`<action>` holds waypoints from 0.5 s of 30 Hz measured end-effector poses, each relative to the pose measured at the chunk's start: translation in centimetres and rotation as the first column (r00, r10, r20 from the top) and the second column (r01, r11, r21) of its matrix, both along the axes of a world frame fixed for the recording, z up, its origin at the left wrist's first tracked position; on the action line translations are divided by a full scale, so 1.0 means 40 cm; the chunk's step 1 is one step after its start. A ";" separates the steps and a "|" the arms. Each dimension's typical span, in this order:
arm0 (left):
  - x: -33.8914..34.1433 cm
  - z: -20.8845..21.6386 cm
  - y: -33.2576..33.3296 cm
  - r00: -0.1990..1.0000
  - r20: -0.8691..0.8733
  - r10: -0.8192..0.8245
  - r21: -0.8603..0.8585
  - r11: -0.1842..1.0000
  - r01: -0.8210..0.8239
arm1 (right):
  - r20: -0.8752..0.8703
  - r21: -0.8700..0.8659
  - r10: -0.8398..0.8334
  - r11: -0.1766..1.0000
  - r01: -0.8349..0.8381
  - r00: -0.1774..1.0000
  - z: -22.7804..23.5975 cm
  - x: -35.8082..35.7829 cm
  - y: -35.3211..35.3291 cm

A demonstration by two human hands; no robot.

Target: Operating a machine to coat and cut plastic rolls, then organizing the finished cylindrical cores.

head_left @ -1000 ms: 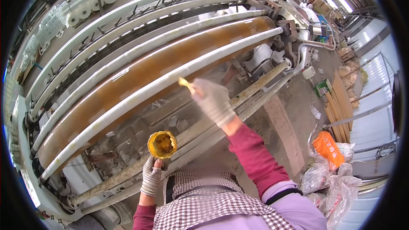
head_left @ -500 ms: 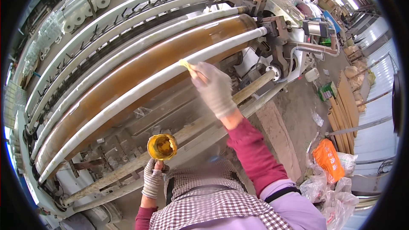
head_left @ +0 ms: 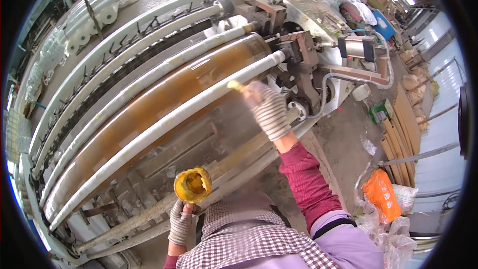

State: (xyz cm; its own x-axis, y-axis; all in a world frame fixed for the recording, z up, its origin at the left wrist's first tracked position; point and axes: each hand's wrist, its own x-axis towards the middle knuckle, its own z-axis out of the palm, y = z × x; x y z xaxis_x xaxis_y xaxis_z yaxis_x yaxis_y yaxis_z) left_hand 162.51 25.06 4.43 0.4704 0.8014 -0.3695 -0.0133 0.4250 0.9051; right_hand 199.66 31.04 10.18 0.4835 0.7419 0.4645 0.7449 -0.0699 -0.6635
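In my left hand (head_left: 181, 220), which wears a striped work glove, is a yellow-crusted cup (head_left: 185, 199) with its open mouth up. A yellow-brown coating lines its inside. My gloved right hand (head_left: 269, 109) is closed around a small brush (head_left: 236, 85) with a yellow tip, blurred by motion; most of its handle is hidden in the fingers. The brush tip is at the near edge of a long white roller (head_left: 164, 126); I cannot tell whether it touches. Behind that roller lies a thick, glossy brown roll (head_left: 149, 104).
A second pale roller (head_left: 149, 75) runs behind the brown roll. Brown metal brackets (head_left: 299, 50) and a cylinder (head_left: 355, 47) stand at the machine's right end. Long bars (head_left: 119, 226) cross before me. On the right floor lie an orange bag (head_left: 381, 196) and cardboard tubes (head_left: 396, 152).
My right hand has moved right along the white roller with the brush, toward its right end. The view has shifted, and the cup sits slightly lower in it, still in my left hand.
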 end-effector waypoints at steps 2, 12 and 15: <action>0.048 -0.008 0.042 0.998 0.034 -0.061 -0.002 0.998 0.061 | -0.060 0.049 -0.135 0.989 0.138 0.989 0.020 0.081 -0.010; 0.491 0.202 0.280 0.963 0.032 -0.266 0.185 0.949 0.256 | 0.285 -0.025 -0.183 0.980 0.198 0.941 0.339 0.361 -0.203; 0.713 0.240 0.379 0.910 0.119 -0.397 0.294 0.889 0.350 | 0.335 0.406 -0.400 0.878 0.252 0.854 0.528 0.563 -0.313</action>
State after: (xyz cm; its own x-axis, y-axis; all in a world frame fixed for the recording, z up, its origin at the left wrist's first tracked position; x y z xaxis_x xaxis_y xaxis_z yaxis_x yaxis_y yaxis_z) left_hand 191.04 40.24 14.04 0.7907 0.6094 -0.0586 -0.0650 0.1787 0.9818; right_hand 222.17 18.52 31.30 0.3877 0.3367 0.8581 0.9208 -0.1849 -0.3435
